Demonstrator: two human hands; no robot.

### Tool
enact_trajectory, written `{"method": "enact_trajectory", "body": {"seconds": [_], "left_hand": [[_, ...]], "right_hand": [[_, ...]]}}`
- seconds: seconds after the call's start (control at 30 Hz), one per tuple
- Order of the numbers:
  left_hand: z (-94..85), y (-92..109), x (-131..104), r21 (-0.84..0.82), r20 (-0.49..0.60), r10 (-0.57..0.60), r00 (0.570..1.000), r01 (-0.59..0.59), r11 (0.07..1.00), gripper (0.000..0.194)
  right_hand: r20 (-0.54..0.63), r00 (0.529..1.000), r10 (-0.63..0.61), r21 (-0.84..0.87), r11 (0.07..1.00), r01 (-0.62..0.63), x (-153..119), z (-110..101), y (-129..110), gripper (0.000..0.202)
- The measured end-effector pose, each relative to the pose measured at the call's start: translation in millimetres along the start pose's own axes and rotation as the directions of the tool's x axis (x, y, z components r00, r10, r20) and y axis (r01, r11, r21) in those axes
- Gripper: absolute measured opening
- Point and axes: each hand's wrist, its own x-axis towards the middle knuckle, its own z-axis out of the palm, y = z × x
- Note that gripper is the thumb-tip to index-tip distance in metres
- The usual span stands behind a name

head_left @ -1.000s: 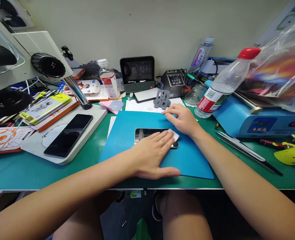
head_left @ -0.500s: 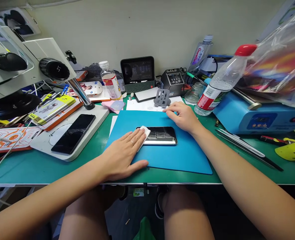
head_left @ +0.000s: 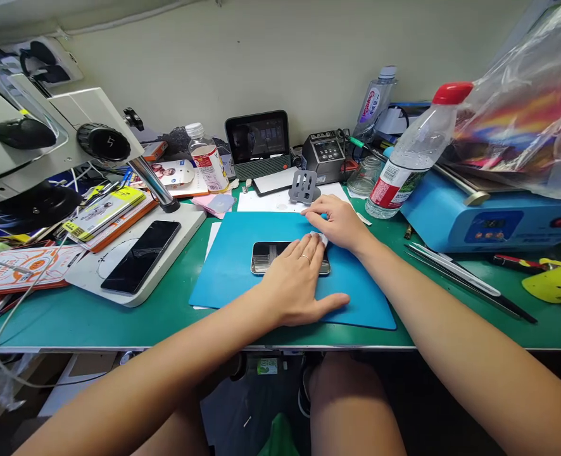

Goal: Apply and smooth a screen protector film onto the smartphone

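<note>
A smartphone (head_left: 263, 259) lies across the blue mat (head_left: 228, 294), its dark screen showing pale streaks at the left. My left hand (head_left: 296, 278) lies over its right half, fingers stretched out and thumb spread. Under those fingertips a white wipe (head_left: 325, 239) is pressed against the phone's right end; most of it is hidden. My right hand (head_left: 340, 221) rests at the far edge of the mat, fingers loosely bent, nothing visible in them. Just beyond its fingertips stands a grey slotted phone stand (head_left: 304, 187).
At left, a microscope (head_left: 102, 142) has another black phone (head_left: 142, 256) on its base. A red-capped bottle (head_left: 406, 158) and a blue machine (head_left: 489, 221) stand at right. Tweezers (head_left: 470, 282) lie in front of the machine. A small screen (head_left: 258, 136) sits at the back.
My left hand has slid right along the phone with the wipe, uncovering the phone's left end. My right hand has stayed by the mat's far edge. The view has shifted slightly.
</note>
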Motion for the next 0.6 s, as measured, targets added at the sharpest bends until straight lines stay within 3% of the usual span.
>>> {"method": "enact_trajectory", "body": {"seconds": [0.13, 0.3, 0.43, 0.6], "left_hand": [[4.5, 8.2, -17.5, 0.072, -0.054, -0.019, 0.998, 0.022, 0.997, 0.101], [-1.0, -14.5, -53.6, 0.176, -0.088, -0.158, 0.984, 0.171, 0.969, 0.101], [-4.0, -34.3, -71.9, 0.23, -0.07, -0.212, 0.975, 0.223, 0.947, 0.096], [0.2, -34.7, -81.3, 0.241, -0.108, -0.267, 0.958, 0.286, 0.928, 0.095]], "right_hand": [[-0.006, 1.0, 0.005, -0.005, 1.0, -0.005, -1.9, -2.6, 0.2, 0.024], [-0.02, 1.0, 0.02, 0.003, 1.0, -0.02, -3.2, -3.5, -2.3, 0.025], [-0.014, 0.999, 0.031, 0.001, 1.0, -0.031, -1.8, -2.3, -3.8, 0.025], [-0.013, 0.999, 0.036, -0.002, 0.999, -0.036, -0.3, -1.4, -4.5, 0.025]]}}
